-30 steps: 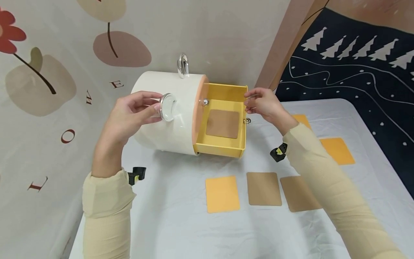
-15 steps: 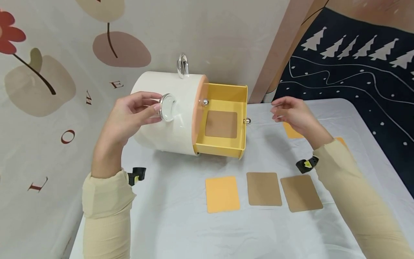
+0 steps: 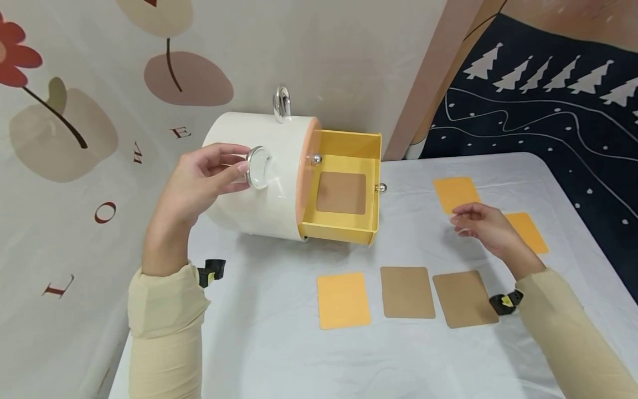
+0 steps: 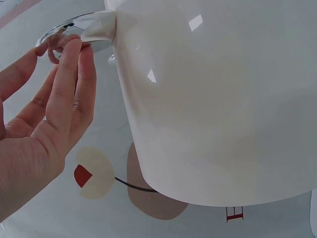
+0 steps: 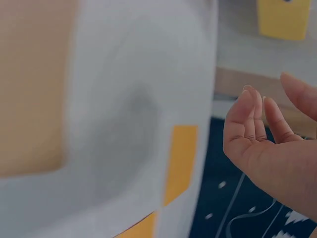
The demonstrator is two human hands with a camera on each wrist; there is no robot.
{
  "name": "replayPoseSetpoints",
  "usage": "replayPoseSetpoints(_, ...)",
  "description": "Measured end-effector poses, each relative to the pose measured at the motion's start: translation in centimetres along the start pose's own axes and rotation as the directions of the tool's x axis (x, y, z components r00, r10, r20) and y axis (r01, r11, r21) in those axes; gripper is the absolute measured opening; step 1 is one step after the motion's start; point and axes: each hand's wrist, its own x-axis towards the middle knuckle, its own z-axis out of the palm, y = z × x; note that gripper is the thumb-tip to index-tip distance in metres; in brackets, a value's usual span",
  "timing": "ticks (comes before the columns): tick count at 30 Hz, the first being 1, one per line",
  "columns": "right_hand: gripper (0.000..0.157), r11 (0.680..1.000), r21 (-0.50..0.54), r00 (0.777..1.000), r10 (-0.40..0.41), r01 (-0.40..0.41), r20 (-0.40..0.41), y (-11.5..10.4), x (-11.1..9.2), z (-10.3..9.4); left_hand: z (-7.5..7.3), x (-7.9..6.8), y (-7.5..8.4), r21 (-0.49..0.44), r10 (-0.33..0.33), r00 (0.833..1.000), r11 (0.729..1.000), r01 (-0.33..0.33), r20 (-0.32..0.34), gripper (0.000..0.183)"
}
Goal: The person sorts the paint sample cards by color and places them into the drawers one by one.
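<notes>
My left hand (image 3: 206, 174) pinches a shiny ring-shaped metal handle (image 3: 257, 167) on the side of a white drum-shaped box (image 3: 249, 205); the left wrist view shows thumb and fingertips on the handle (image 4: 74, 33). From the box's orange-rimmed end a yellow drawer (image 3: 339, 231) is pulled out, with a brown square card (image 3: 341, 192) lying flat in it. My right hand (image 3: 485, 228) hovers above the table with loosely bent fingers and holds nothing. It is nearest to two orange cards, one (image 3: 456, 193) just behind the fingers and another (image 3: 528, 231) beside the wrist.
On the white cloth-covered table (image 3: 259, 343) in front lie an orange card (image 3: 343, 300), a brown card (image 3: 407, 292) and a second brown card (image 3: 465, 298). A second metal ring (image 3: 281, 103) rises from the box's top. A printed curtain (image 3: 339, 61) hangs behind.
My right hand has left the drawer's front edge and moved right and toward me, over the table. My left hand stays on the handle, and the drawer remains pulled out.
</notes>
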Motion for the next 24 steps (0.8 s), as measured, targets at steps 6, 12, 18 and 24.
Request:
replayPoseSetpoints(6,0.039,0.987,-0.156,1.0,0.026,-0.027,-0.006,4.1,-2.7,-1.0,0.1,0.0,0.0,-0.009,0.004,1.0,1.0,-0.004,0.004,0.028)
replayPoseSetpoints(12,0.044,0.958,-0.275,0.997,0.071,-0.078,-0.034,7.4,-4.8,-1.4,0.0,0.0,-0.1,-0.041,0.009,1.0,0.999,-0.009,0.006,0.024)
replayPoseSetpoints(18,0.062,0.929,-0.336,0.987,0.148,-0.159,-0.058,9.1,-5.8,-1.2,0.0,0.0,-0.1,-0.026,0.002,1.0,1.0,-0.002,0.007,0.024)
replayPoseSetpoints(24,0.054,0.926,-0.354,0.992,0.122,-0.13,-0.046,9.7,-6.0,-0.7,0.0,0.0,-0.1,-0.061,0.007,1.0,0.998,-0.006,0.005,0.021)
